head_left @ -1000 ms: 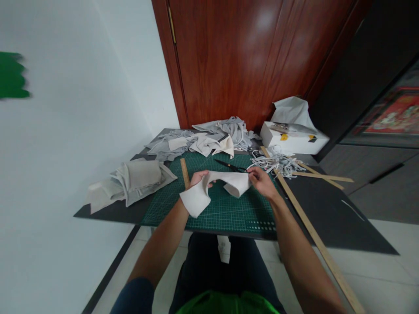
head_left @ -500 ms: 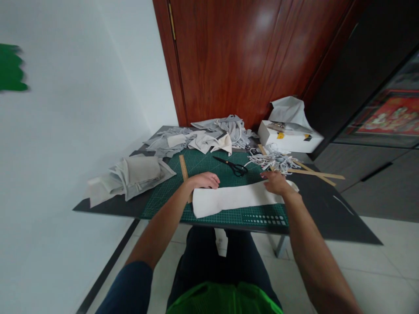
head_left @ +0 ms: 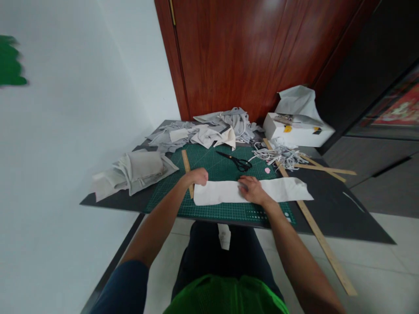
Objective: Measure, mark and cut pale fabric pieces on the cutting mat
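A long white cloth strip (head_left: 222, 192) lies across the green cutting mat (head_left: 225, 211), its right end reaching past the mat. My left hand (head_left: 199, 176) is closed at the strip's upper left corner, pinching its edge. Over the middle of the strip, my right hand (head_left: 251, 189) lies with its fingers spread on the cloth. Black scissors (head_left: 240, 164) rest on the mat beyond the strip. A short wooden ruler (head_left: 186, 165) is beside my left hand. A long wooden ruler (head_left: 319, 235) passes under the strip's right part and juts over the table's front edge.
Folded grey cloth (head_left: 144, 169) lies at the left. Cloth scraps (head_left: 209, 131) pile along the back. Thin cut strips (head_left: 283, 156) and crossed wooden sticks (head_left: 327, 168) are at the right. A white box (head_left: 297, 133) stands behind them. A small pink piece (head_left: 267, 170) sits on the mat.
The strip lies flatter and reaches further right. My right hand has moved left to its middle; my left hand has closed at its corner. The long ruler now shows past the table edge.
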A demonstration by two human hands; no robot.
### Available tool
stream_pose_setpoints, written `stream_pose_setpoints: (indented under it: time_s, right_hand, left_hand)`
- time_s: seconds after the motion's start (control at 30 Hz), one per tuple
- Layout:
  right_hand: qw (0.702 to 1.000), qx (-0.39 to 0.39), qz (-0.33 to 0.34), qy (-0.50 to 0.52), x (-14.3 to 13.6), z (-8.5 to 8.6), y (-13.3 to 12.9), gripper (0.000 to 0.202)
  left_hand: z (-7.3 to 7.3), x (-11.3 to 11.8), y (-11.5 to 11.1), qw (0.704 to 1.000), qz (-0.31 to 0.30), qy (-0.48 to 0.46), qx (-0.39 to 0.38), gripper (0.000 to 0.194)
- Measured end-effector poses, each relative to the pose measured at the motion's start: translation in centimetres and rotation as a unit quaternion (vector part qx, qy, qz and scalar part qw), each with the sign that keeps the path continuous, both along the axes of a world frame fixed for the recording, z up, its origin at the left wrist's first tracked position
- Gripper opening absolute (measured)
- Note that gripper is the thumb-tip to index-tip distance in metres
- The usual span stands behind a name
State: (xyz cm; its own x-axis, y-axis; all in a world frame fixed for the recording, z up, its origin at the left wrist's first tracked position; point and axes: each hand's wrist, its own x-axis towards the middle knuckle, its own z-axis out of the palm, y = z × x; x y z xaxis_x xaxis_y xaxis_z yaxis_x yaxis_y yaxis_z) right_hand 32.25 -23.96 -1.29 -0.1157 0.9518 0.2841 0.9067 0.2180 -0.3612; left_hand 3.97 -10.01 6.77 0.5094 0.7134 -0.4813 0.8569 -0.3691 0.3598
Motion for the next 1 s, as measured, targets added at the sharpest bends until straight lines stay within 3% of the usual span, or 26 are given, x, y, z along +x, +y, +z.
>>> stream_pose_setpoints:
  time_s: [0.17, 0.33, 0.63, 0.77, 0.93, 1.0]
  right_hand:
    - [1.000, 0.025, -0.004, 0.012, 0.0, -0.5, -0.3, 0.039]
    - [0.999, 0.042, -0.012, 0.012, -0.1, -0.6, 0.2, 0.037]
    - [0.994, 0.054, -0.090, 0.005, 3.7, -0.7, -0.7, 0.040]
    - [0.992, 0.052, -0.116, 0.001, 5.5, -1.0, -1.1, 0.040]
    - [0.992, 0.056, -0.117, 0.000, 5.8, -1.4, -1.0, 0.038]
    - [0.992, 0.060, -0.110, 0.003, 5.5, -1.5, -0.8, 0.037]
  left_hand:
    - [-0.3, 0.1, -0.1, 0.998, 0.002, 0.035, 0.054, 0.040]
    - [-0.4, 0.1, -0.1, 0.995, 0.003, 0.027, 0.094, 0.016]
    - [-0.8, -0.6, -0.5, 0.989, 0.020, -0.003, 0.146, 0.046]
    - [-1.0, -1.0, -0.9, 0.987, 0.029, -0.001, 0.157, 0.041]
    - [-1.2, -1.0, -0.9, 0.989, 0.031, 0.012, 0.145, 0.023]
    - [-1.2, -1.1, -0.8, 0.989, 0.033, 0.021, 0.140, 0.032]
